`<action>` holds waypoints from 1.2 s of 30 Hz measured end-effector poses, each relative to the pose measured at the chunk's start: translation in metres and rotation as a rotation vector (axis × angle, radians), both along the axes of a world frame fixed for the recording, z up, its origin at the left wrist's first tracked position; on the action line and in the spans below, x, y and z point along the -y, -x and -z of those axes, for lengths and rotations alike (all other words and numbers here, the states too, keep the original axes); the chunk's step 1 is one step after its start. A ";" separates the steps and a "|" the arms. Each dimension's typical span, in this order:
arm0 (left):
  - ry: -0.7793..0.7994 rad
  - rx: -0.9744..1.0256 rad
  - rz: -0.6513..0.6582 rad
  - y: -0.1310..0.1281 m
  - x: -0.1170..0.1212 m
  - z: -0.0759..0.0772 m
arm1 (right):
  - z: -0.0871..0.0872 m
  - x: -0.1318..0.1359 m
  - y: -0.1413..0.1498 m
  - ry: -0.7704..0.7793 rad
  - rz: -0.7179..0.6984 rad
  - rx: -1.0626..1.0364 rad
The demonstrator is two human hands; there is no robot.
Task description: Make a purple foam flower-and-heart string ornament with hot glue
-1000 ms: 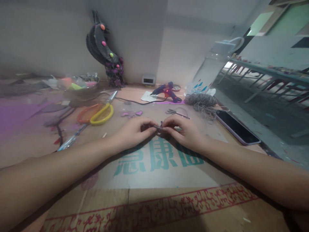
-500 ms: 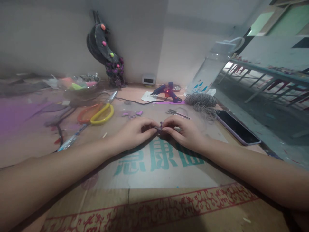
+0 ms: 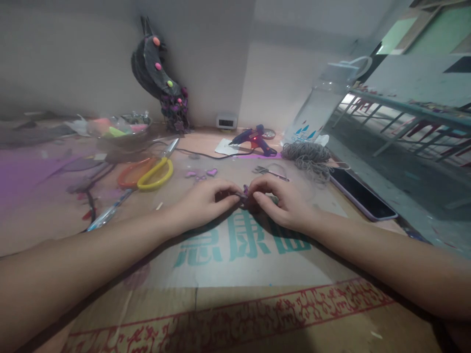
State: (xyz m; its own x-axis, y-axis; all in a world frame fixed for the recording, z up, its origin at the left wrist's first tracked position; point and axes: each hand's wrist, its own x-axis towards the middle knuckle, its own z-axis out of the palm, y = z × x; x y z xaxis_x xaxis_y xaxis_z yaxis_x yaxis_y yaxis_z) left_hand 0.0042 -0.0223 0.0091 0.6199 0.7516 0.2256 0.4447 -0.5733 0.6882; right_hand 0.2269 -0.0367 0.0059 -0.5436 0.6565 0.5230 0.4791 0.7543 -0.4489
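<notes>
My left hand [image 3: 209,200] pinches a small dark purple piece [image 3: 244,195] between thumb and fingertips, low over the printed cardboard. From the other side my right hand [image 3: 281,200] is closed at the same piece, fingers curled and thumb bent. Its fingertips partly cover the piece, so its exact shape is hidden. Just beyond my left hand lie several small purple heart-like pieces [image 3: 211,172]. Past my right hand is a small metal tool [image 3: 270,172], perhaps tweezers or snips.
Scissors [image 3: 156,174] and a pen [image 3: 110,211] lie left. At the back are a crescent-shaped ornament [image 3: 152,63], a full bowl [image 3: 125,135], a small clock [image 3: 226,121] and a lit glue gun [image 3: 255,139]. Grey yarn [image 3: 307,157], a bottle [image 3: 312,110] and a phone [image 3: 362,193] stand or lie right.
My right thumb and fingertips have shifted slightly right on the purple piece, and more of it shows. My left hand has stayed in place.
</notes>
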 end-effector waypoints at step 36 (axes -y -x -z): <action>0.072 0.039 -0.030 0.001 -0.003 0.001 | 0.005 -0.002 0.002 0.031 0.016 0.029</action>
